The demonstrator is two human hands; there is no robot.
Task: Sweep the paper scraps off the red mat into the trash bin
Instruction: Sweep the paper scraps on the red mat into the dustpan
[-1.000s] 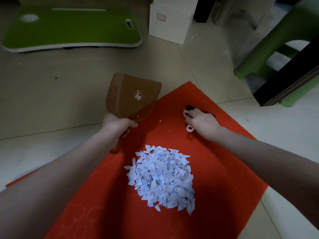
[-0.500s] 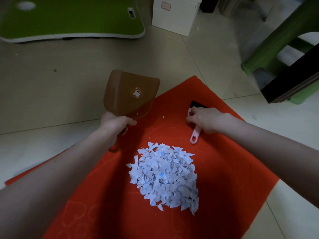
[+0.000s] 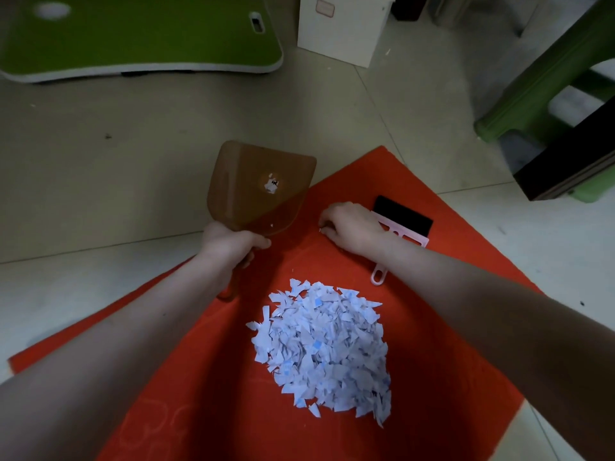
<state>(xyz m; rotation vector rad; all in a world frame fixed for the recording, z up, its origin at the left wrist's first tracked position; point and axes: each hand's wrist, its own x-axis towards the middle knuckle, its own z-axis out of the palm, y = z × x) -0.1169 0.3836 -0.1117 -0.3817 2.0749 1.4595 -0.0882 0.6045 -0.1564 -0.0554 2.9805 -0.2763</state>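
Gripping the brown dustpan by its handle, the left hand has its fingers wrapped tight. Fingers of the right hand curl down onto the red mat, can't tell if they're pinching anything. The paper scraps sit piled mid-mat, nearer me, clear of both hands.

Scrap pile on mat; brush behind, dustpan left.

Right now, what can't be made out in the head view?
- Trash bin: nowhere in frame.
- Brush: mid-handle hidden under the right hand and wrist.
- Right hand's fingertips: curled against the mat; whether they pinch a scrap is too small to tell.
- Dustpan handle: mostly covered by the left hand.
- Dustpan sticker: blurred.
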